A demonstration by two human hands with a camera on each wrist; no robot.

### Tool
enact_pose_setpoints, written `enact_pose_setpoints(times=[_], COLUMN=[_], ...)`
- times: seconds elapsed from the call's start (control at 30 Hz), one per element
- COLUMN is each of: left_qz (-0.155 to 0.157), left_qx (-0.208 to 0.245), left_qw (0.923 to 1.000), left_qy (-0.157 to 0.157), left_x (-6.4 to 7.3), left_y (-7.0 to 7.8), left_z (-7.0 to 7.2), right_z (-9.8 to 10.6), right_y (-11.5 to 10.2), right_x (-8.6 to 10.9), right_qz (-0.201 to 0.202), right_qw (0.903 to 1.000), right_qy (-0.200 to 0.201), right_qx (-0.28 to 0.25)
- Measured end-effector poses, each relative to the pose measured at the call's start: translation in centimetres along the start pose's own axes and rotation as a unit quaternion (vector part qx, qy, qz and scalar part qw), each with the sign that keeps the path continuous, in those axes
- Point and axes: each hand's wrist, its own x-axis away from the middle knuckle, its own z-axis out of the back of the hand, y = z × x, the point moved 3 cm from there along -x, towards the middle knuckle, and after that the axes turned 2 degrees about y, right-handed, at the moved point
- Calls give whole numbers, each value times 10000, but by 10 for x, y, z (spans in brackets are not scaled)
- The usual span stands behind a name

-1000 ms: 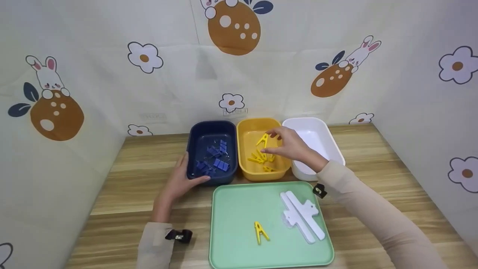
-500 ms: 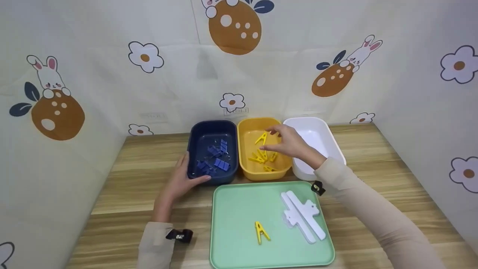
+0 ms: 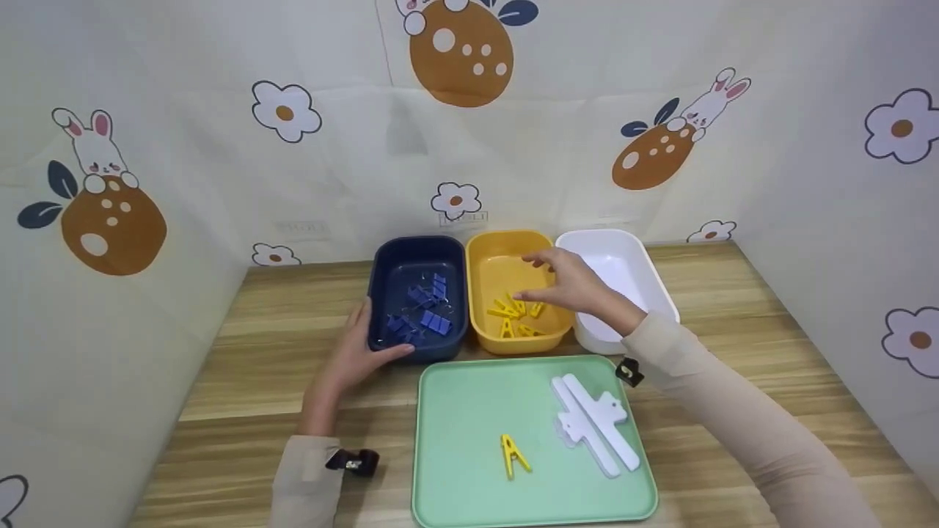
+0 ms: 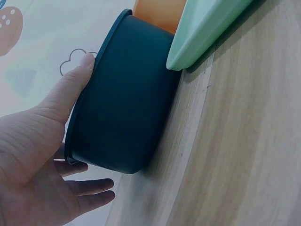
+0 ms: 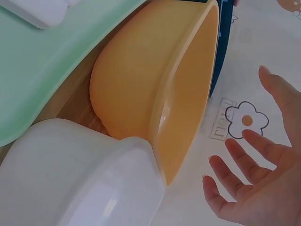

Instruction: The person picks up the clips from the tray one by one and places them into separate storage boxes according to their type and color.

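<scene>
My left hand [image 3: 356, 357] rests at the near left corner of a navy bin [image 3: 400, 265], its thumb along the rim [image 4: 83, 89] and its other fingers loosely spread beside the wall. Several blue binder clips [image 3: 436, 323] lie in that bin. Above the yellow bin [image 3: 505, 265] hovers my right hand [image 3: 572, 284], fingers spread and holding nothing. Several yellow clothespins [image 3: 507, 328] sit on the near part of that bin's floor. Another yellow clothespin [image 3: 506, 449] lies on the green tray [image 3: 458, 411], left of two white long-bar clips [image 3: 603, 422].
A white bin [image 3: 612, 268] stands right of the yellow one, partly behind my right wrist. All three bins line up side by side on a wood-grain table [image 3: 286, 315], behind the tray. A patterned cloth wall [image 3: 352, 169] rises behind them.
The yellow clothespin under my right hand has dropped to the near end of the yellow bin. My right hand stays nearly where it was; the left has not moved.
</scene>
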Motion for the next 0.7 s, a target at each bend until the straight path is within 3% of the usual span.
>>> enact_pose_setpoints(times=[0.47, 0.7], left_qz=[-42, 9], left_qx=[51, 54], left_qw=[10000, 10000], left_qy=[9, -40], left_x=[0, -1], left_y=[-1, -1], left_z=[-1, -1], right_z=[-11, -20], right_y=[-9, -12], right_x=[35, 60], right_qz=[170, 524], right_qw=[9996, 9982], right_qy=[74, 138], right_qx=[-190, -262])
